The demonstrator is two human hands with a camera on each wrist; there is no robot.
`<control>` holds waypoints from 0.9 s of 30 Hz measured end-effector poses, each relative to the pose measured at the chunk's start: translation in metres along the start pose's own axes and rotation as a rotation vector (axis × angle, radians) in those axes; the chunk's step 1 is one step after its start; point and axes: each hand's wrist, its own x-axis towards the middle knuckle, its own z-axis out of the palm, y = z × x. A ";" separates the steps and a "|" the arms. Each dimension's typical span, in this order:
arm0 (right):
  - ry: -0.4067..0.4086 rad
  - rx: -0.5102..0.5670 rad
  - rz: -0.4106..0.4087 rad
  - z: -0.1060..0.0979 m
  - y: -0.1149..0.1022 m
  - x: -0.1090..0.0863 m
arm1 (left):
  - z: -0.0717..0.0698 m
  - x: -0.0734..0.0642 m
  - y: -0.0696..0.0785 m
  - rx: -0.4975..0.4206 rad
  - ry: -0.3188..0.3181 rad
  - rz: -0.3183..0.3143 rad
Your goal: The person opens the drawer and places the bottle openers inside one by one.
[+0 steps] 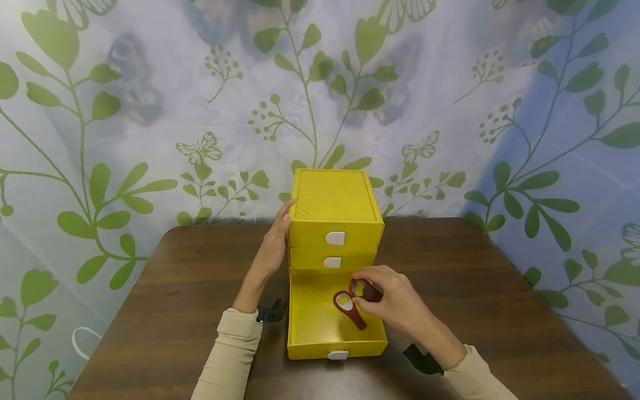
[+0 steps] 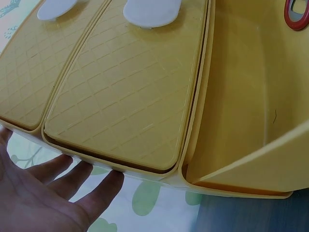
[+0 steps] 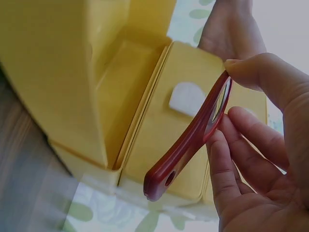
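A yellow drawer unit (image 1: 336,194) has its bottom drawer (image 1: 310,322) pulled out toward me. Inside that drawer lies a red bottle opener (image 1: 356,315) with a metal ring, its head also showing as a red rim (image 2: 295,24) in the left wrist view. My right hand (image 1: 400,303) pinches a second red bottle opener (image 3: 188,135) by its head, thumb on one side and fingers on the other, its handle pointing away over the drawer. My left hand (image 1: 274,244) rests against the left side of the unit, fingertips (image 2: 112,180) at its edge.
Two closed drawers with white pulls (image 1: 335,238) sit above the open one. The unit stands on a dark wooden table (image 1: 220,272). A leaf-patterned cloth (image 1: 225,111) hangs behind. A white cable (image 1: 82,336) shows at the table's left edge.
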 end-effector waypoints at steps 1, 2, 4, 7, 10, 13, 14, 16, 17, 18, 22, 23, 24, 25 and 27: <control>0.000 0.007 -0.013 0.002 -0.001 0.002 | 0.000 0.000 0.000 -0.001 0.000 0.000; -0.001 0.012 -0.025 0.003 -0.003 0.004 | 0.000 0.000 0.000 -0.002 0.000 0.001; -0.003 0.017 -0.041 0.006 -0.005 0.007 | 0.000 0.001 -0.003 -0.010 0.002 0.003; -0.023 0.032 -0.051 0.008 -0.009 0.011 | 0.001 0.005 -0.014 -0.013 0.014 0.010; -0.051 0.038 -0.048 0.010 -0.013 0.014 | 0.002 0.009 -0.030 -0.005 0.029 0.027; -0.073 0.037 -0.041 0.012 -0.015 0.016 | 0.002 0.012 -0.037 0.002 0.033 0.035; -0.078 0.036 -0.038 0.013 -0.016 0.016 | 0.002 0.013 -0.042 0.005 0.037 0.037; -0.090 0.035 -0.040 0.016 -0.017 0.018 | 0.002 0.014 -0.041 0.009 0.036 0.029; -0.094 0.034 -0.044 0.018 -0.017 0.019 | 0.002 0.014 -0.040 0.011 0.035 0.025; -0.099 0.032 -0.049 0.019 -0.017 0.020 | 0.002 0.014 -0.038 0.013 0.034 0.020; -0.119 0.027 -0.071 0.026 -0.018 0.024 | 0.001 0.008 -0.021 0.013 0.027 0.007; -0.123 0.026 -0.074 0.028 -0.019 0.025 | 0.001 0.006 -0.015 0.009 0.025 0.007; -0.126 0.025 -0.076 0.029 -0.019 0.026 | 0.001 0.004 -0.010 0.007 0.024 0.008; -0.129 0.027 -0.077 0.030 -0.020 0.027 | 0.001 0.002 -0.006 0.005 0.023 0.009; -0.135 0.037 -0.077 0.031 -0.022 0.028 | 0.001 -0.001 -0.001 0.002 0.021 0.013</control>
